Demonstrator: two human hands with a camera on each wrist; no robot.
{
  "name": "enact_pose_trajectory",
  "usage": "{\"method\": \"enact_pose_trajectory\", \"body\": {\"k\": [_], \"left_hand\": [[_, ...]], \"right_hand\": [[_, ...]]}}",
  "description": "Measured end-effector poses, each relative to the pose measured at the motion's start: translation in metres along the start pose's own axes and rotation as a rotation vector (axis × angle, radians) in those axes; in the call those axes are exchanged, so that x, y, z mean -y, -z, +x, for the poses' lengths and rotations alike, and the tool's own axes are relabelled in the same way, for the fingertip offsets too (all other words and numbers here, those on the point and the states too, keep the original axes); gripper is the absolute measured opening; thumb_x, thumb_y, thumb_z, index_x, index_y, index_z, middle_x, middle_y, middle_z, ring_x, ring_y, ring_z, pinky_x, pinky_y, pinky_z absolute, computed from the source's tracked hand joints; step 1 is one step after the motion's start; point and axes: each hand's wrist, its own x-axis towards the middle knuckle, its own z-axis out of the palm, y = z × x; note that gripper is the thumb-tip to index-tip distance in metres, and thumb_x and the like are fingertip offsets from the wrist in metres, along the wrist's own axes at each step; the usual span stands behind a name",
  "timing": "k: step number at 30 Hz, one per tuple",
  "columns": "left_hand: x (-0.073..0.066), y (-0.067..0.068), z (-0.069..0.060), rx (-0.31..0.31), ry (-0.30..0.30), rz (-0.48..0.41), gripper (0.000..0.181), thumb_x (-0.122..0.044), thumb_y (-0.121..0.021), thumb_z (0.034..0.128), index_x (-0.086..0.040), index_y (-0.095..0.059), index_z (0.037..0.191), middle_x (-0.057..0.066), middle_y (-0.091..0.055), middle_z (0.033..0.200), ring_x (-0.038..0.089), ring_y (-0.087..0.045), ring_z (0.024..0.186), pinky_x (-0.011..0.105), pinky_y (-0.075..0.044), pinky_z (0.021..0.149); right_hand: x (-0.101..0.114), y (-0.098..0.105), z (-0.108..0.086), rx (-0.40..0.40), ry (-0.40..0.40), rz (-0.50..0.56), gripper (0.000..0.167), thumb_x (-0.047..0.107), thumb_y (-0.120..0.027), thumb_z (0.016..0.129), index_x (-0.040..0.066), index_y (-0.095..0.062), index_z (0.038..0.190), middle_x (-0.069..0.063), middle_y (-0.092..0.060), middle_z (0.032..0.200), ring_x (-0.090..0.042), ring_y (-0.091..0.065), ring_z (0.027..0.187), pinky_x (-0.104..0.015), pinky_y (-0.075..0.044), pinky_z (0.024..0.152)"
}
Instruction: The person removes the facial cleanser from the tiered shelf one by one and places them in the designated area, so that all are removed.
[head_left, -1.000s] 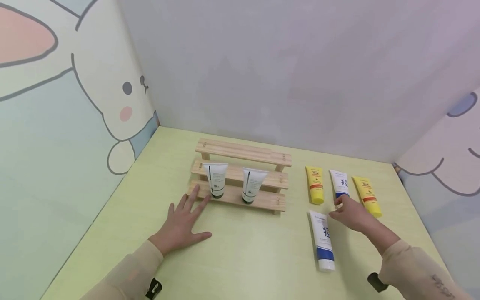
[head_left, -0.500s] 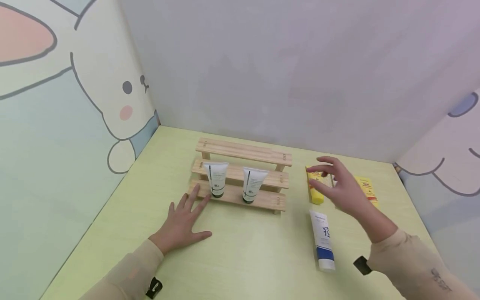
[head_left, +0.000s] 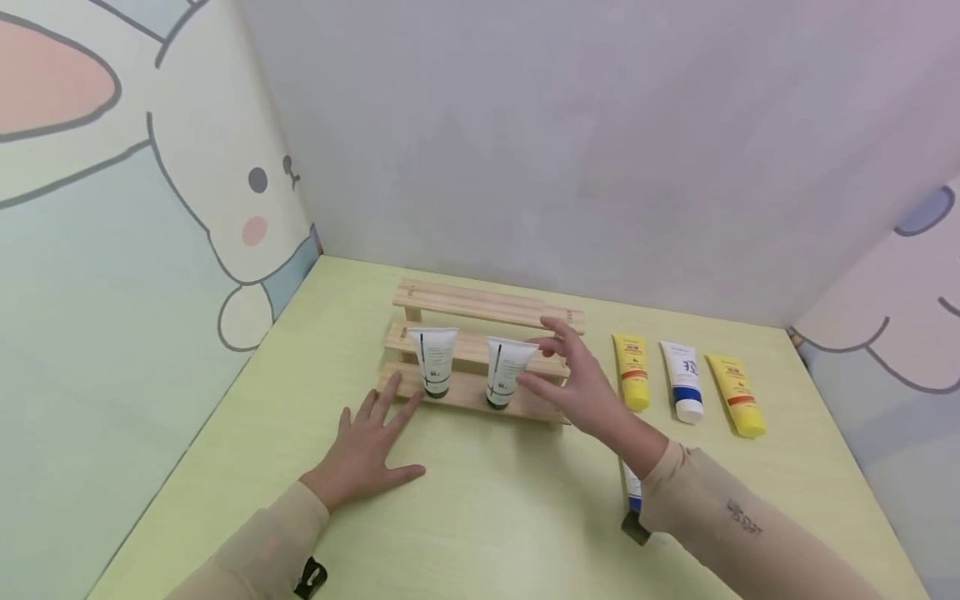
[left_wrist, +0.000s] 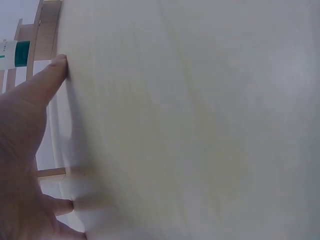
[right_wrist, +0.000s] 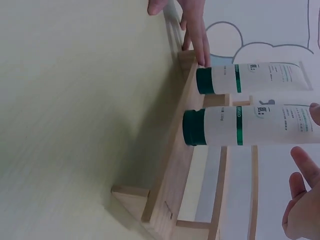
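Note:
Two white squeeze tubes with dark green caps stand cap-down on the lowest tier of a wooden three-tier rack (head_left: 487,302): the left tube (head_left: 435,358) and the right tube (head_left: 507,371). My right hand (head_left: 581,387) is at the right tube, thumb and fingers spread about its upper part. In the right wrist view a fingertip overlaps that tube's (right_wrist: 272,125) crimped end; whether it touches is unclear. Spread out with straight fingers, my left hand (head_left: 363,454) rests on the table, its fingertips against the rack's front left. The left wrist view shows this hand (left_wrist: 22,130) too.
On the table right of the rack lie a yellow tube (head_left: 632,371), a white-and-blue tube (head_left: 682,382) and another yellow tube (head_left: 737,396). A second white-and-blue tube (head_left: 634,487) is mostly covered by my right forearm. Walls (head_left: 510,150) enclose the table at the back and sides.
My right hand has moved left from the tubes lying on the right, over to the right tube on the rack. My left hand stays where it was.

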Motion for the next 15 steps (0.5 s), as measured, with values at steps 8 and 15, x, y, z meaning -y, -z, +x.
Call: {"method": "enact_pose_trajectory", "body": {"k": [8, 15], "left_hand": [[0.0, 0.001, -0.001, -0.004, 0.002, 0.004, 0.105, -0.063, -0.078, 0.0845, -0.022, -0.028, 0.167, 0.021, -0.01, 0.175, 0.061, -0.039, 0.143, 0.088, -0.033, 0.101], [0.001, -0.001, -0.001, -0.019, -0.01, 0.003, 0.106, -0.064, -0.079, 0.0836, -0.021, -0.029, 0.167, 0.021, -0.01, 0.175, 0.062, -0.039, 0.143, 0.088, -0.034, 0.1]], "right_hand": [[0.0, -0.022, 0.008, -0.056, 0.026, -0.018, 0.078, 0.014, -0.081, 0.092, 0.006, -0.039, 0.157, -0.02, -0.074, 0.115, -0.04, -0.058, 0.124, -0.067, -0.04, 0.11], [0.002, -0.03, 0.012, -0.111, 0.073, -0.011, 0.07, 0.009, -0.08, 0.092, 0.004, -0.046, 0.153, -0.017, -0.074, 0.098, -0.039, -0.062, 0.106, -0.057, -0.048, 0.093]]}}
